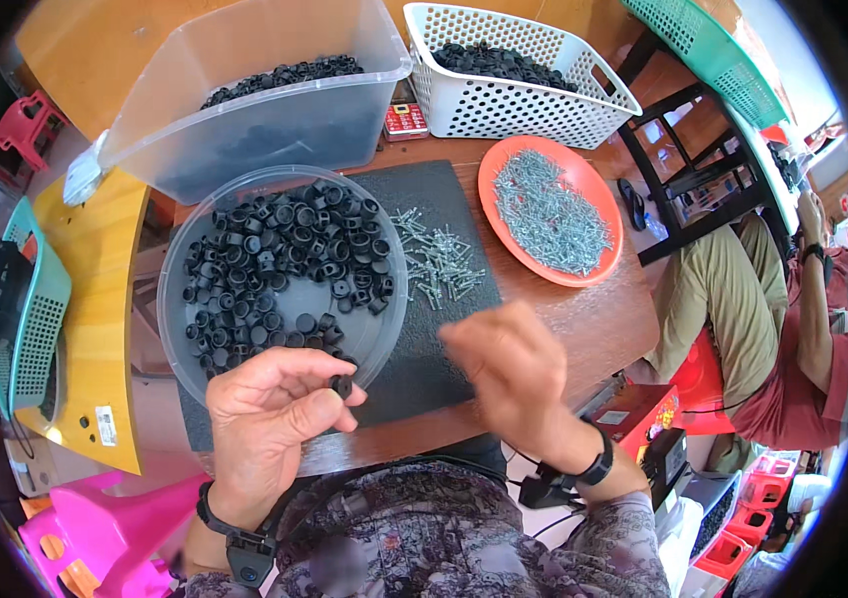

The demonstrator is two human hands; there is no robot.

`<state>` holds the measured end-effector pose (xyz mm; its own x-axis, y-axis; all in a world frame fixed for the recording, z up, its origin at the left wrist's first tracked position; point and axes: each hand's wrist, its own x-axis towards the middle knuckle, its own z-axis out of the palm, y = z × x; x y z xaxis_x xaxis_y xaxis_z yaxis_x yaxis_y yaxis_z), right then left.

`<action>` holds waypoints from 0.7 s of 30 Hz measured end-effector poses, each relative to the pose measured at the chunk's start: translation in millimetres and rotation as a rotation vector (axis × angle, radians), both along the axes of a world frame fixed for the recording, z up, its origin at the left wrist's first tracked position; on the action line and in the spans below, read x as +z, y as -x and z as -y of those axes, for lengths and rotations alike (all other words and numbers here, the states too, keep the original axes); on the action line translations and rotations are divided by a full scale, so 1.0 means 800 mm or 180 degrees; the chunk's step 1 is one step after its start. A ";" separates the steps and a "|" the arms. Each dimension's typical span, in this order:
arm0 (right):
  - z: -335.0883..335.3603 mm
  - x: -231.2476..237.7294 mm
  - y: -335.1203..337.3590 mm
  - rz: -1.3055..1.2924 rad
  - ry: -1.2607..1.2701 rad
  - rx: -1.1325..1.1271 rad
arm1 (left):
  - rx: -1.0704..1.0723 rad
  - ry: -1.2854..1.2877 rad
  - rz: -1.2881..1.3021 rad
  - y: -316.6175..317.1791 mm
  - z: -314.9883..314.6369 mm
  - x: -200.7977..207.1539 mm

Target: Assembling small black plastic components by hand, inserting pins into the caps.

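Observation:
My left hand (270, 419) pinches a small round black plastic cap (341, 386) between thumb and fingertips, just over the near rim of a clear round tub (396, 289). Many black caps (275, 239) like it lie loose in that tub. To the right, my right hand (512, 364) hovers above the near right part of a dark mat (414, 344). Its fingers are curled together and blurred, and anything between them is hidden. Beyond it, a loose pile of silver screws (436, 259) lies on the mat. More screws fill an orange plate (598, 189) at the right.
Behind the tub stand a large clear bin (255, 140) and a white perforated basket (534, 115), both holding black parts. A yellow table (95, 299) and a pink chair (110, 528) are on the left. Another person (743, 309) sits at the right, near a black stool (688, 169).

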<state>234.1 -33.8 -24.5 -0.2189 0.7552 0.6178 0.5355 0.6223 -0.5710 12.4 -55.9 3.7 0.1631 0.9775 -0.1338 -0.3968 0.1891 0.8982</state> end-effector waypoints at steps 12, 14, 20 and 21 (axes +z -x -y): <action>-0.037 -0.016 0.003 0.0889 0.0417 -0.0471 | 0.0168 0.0242 -0.0008 -0.013 0.004 0.001; -0.039 -0.022 0.004 0.0963 0.0417 -0.0473 | 0.0146 0.0213 0.0016 -0.013 0.006 0.000; -0.041 -0.028 0.003 0.0972 0.0511 -0.0509 | -0.0152 0.0225 0.0098 -0.006 0.004 -0.003; -0.043 -0.028 0.004 0.0853 0.0524 -0.0466 | -0.0141 0.0224 0.0100 -0.006 0.004 -0.003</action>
